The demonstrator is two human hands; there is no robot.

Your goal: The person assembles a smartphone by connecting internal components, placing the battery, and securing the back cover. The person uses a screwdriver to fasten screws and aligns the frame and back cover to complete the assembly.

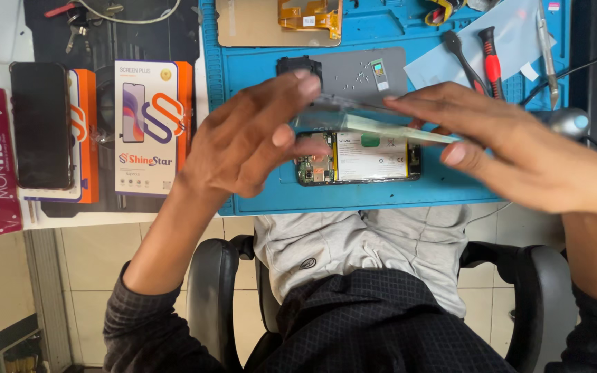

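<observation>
Both hands pinch a thin, clear, glassy rectangular sheet (374,124) by its ends, holding it level at the middle of the frame. The left hand (253,141) has a loose grip, fingers spread, with fingertips (305,83) on the sheet's left end. The right hand (513,148) lies flat and stretched out, its fingertips (399,103) on the sheet's upper edge and its thumb below. The sheet is blurred by motion, so its exact edges are hard to make out.

Just beneath it, at the frame's centre, lies an opened black smartphone (358,159) with its back off, showing a pale battery and a green circuit board; the hands hide its left end and part of its top. It rests on a blue, ridged rubber work mat (395,193) on the bench. A grey rectangular plate (364,72) sits above the phone, partly covered by the fingers. A red-handled screwdriver (492,59) lies at the upper right. At the left stand a white-and-orange cardboard box (144,128) and a dark glossy phone (41,124) lying on a second box.
</observation>
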